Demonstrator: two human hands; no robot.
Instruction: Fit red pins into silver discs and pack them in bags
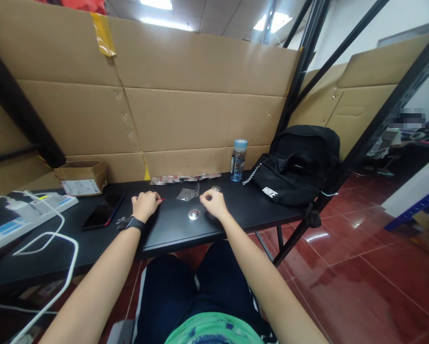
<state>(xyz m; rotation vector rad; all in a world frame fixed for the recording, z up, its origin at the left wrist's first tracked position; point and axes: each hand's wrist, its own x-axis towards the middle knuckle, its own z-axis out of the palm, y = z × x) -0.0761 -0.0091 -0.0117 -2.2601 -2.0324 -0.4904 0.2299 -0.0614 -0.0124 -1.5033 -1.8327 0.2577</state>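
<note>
My left hand (144, 206) rests at the black table with its fingers curled together. A small red piece (160, 199) sticks out at its fingertips, too small to name. My right hand (214, 202) is closed in a pinch above the table; whatever lies between the fingertips is hidden. Between the hands is a shiny round metallic disc (194, 214), lying flat. A clear plastic bag (187, 194) lies just beyond, close to the right fingertips. Another small round shiny piece (216, 188) shows partly behind my right hand.
A row of small plastic packets (184, 178) lies along the cardboard wall (178, 114). Right of them stand a water bottle (238, 161) and a black backpack (300, 165). At left are a phone (103, 211), a small carton (81, 177) and a power strip (62, 204) with white cables.
</note>
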